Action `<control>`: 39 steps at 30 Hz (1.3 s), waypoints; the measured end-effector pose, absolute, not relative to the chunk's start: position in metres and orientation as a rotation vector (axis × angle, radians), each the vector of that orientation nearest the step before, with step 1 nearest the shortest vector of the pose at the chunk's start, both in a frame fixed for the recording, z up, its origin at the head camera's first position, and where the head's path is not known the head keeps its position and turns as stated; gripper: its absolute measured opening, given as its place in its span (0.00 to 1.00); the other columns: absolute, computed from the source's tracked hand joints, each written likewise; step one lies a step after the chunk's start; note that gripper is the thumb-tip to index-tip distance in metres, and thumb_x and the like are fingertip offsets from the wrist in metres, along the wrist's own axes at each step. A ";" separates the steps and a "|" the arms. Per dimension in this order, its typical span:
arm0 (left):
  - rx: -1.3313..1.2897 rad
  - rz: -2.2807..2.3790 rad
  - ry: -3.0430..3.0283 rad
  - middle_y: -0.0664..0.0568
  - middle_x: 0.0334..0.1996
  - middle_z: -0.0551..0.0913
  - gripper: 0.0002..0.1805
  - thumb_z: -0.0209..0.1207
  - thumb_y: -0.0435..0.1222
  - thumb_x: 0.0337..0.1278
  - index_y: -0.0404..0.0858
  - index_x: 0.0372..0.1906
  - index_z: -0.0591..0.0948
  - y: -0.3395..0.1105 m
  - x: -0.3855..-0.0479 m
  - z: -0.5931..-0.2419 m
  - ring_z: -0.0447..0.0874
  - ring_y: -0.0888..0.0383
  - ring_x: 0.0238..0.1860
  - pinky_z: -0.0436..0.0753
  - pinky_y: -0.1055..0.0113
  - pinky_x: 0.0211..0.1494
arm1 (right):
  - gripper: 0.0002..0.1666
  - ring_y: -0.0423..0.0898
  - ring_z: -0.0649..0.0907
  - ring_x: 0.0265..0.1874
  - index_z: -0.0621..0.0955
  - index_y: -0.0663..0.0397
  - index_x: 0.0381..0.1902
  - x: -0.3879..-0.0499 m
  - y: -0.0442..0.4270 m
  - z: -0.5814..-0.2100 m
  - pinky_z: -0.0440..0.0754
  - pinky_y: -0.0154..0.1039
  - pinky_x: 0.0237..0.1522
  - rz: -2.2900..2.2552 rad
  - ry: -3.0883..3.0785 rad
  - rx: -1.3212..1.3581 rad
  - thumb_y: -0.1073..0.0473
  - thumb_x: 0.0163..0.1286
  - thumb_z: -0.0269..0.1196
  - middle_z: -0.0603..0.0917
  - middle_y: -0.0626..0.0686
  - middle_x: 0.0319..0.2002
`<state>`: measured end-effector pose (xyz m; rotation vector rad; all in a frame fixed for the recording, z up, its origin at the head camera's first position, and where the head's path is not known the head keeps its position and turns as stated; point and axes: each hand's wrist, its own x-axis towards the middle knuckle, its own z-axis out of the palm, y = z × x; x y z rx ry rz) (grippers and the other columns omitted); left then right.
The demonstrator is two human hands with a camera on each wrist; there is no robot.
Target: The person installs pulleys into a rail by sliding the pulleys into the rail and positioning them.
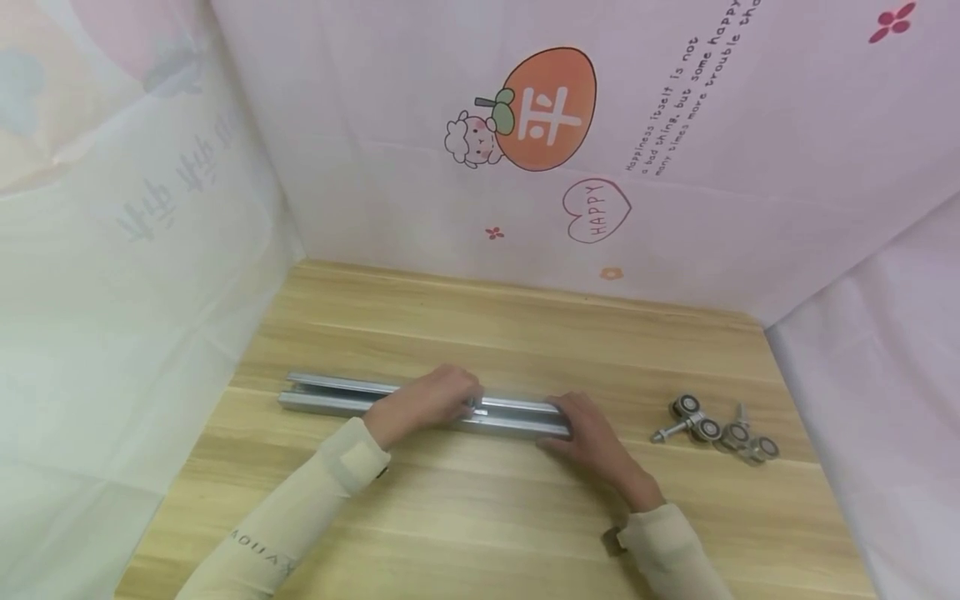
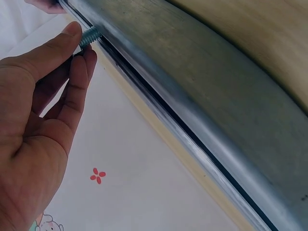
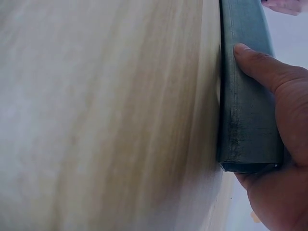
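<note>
A metal channel rail lies lengthwise on the wooden table, its slot facing up. My left hand is above the rail's middle. In the left wrist view, its thumb and fingers pinch a threaded bolt that stands out of the slot; whatever the bolt joins inside the rail is hidden. My right hand grips the rail near its right end. The right wrist view shows the thumb pressed along the rail's side wall, close to the end.
Two bolts with paired roller wheels lie on the table to the right of the rail. White printed cloth hangs behind the table and on both sides.
</note>
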<state>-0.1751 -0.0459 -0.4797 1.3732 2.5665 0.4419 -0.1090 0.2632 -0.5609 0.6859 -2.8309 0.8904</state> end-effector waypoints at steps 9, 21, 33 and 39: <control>1.392 0.456 2.588 0.53 0.31 0.87 0.06 0.74 0.29 0.56 0.40 0.32 0.87 -0.058 -0.175 -0.483 0.85 0.56 0.34 0.87 0.65 0.42 | 0.37 0.50 0.82 0.48 0.83 0.58 0.60 -0.108 0.265 -0.561 0.84 0.51 0.51 0.873 -2.830 0.700 0.53 0.55 0.83 0.86 0.52 0.47; 1.370 0.538 2.611 0.55 0.29 0.86 0.07 0.73 0.27 0.55 0.40 0.32 0.86 -0.080 -0.174 -0.487 0.84 0.59 0.32 0.87 0.67 0.40 | 0.36 0.48 0.81 0.48 0.83 0.57 0.61 -0.107 0.264 -0.563 0.83 0.49 0.50 0.888 -2.831 0.687 0.53 0.56 0.83 0.86 0.51 0.48; 1.256 0.566 2.604 0.55 0.35 0.90 0.05 0.73 0.28 0.60 0.40 0.37 0.90 -0.097 -0.174 -0.484 0.87 0.59 0.36 0.88 0.68 0.43 | 0.37 0.49 0.81 0.49 0.82 0.57 0.62 -0.107 0.262 -0.558 0.83 0.49 0.51 0.880 -2.880 0.651 0.52 0.58 0.82 0.86 0.51 0.49; 1.195 0.561 2.613 0.56 0.36 0.90 0.05 0.72 0.29 0.62 0.41 0.38 0.90 -0.106 -0.173 -0.481 0.87 0.61 0.37 0.88 0.69 0.43 | 0.37 0.46 0.79 0.50 0.82 0.54 0.64 -0.106 0.260 -0.555 0.82 0.48 0.53 0.883 -2.928 0.617 0.51 0.59 0.81 0.85 0.49 0.50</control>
